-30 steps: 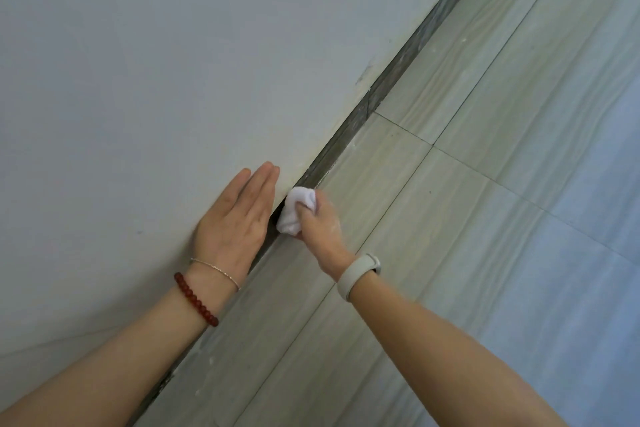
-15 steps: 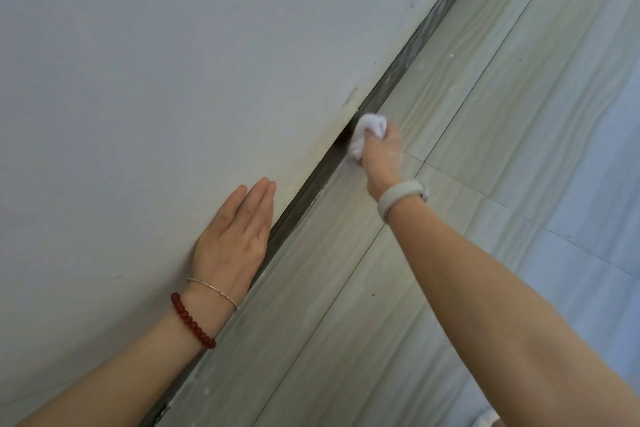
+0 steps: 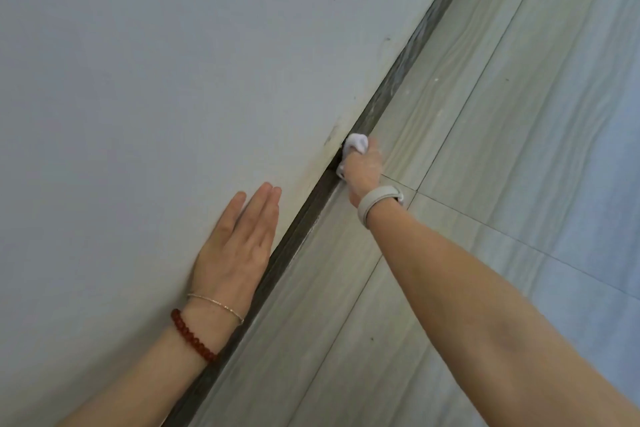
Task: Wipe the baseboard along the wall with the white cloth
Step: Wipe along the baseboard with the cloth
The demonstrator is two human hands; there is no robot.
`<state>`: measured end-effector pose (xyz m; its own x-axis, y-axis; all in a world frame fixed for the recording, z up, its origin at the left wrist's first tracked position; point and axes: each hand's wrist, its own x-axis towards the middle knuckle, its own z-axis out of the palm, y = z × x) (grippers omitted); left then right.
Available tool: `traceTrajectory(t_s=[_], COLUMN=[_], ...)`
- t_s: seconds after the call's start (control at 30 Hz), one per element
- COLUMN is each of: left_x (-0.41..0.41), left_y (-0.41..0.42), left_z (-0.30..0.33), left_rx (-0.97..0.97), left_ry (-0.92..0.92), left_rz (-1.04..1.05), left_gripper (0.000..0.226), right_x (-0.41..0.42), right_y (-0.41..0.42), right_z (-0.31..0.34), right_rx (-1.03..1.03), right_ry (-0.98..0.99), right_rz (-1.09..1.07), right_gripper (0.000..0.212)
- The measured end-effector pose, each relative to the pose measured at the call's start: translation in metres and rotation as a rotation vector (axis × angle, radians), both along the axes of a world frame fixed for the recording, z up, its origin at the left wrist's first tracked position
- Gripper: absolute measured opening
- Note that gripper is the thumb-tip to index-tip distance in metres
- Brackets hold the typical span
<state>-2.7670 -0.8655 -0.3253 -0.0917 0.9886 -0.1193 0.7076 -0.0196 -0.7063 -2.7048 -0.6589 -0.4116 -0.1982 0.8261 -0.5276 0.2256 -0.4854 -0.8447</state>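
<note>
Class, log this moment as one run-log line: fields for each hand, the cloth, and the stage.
left hand: flat on wall | right hand: grips white cloth | cloth: on baseboard | stage: wiping

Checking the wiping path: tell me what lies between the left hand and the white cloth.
In the head view, only bare white wall and dark baseboard lie between the left hand and the white cloth.

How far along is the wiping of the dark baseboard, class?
Done: cannot be judged; no clear cleaned stretch shows. In hand: the right hand presses the crumpled white cloth on the dark baseboard strip; the left hand lies flat on the white wall. Left: the strip beyond the cloth.
</note>
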Motion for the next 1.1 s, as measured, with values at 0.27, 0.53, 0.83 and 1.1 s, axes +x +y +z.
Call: traceTrajectory(t_s=[0.27,0.53,0.83,1.1], left_x=[0.011,0.016,0.019,0.022], left_y=[0.036,0.087,0.091,0.09], left_z=[0.008,0.011,0.01,0.017], left_rx=[-0.121,-0.246,-0.383,-0.319], left_ry=[-0.092,-0.022,-0.042,-0.173], left_rz=[0.057,0.119,0.198,0.219], left_gripper=[0.075,0.066,0.072,0.06], right_x=[0.038,0.005,0.028,0.096], right_y=[-0.039,-0.017,0.111,0.035], right_z=[0.009,-0.003,0.009,0.04], right_rx=[-0.036,-0.112,0.076,-0.185], right_ry=[0.035,0.087,0.122,0.187], right_rz=[0.214,0.153,-0.043,-0.028], right_gripper=[0.027,0.035,0.034,0.035])
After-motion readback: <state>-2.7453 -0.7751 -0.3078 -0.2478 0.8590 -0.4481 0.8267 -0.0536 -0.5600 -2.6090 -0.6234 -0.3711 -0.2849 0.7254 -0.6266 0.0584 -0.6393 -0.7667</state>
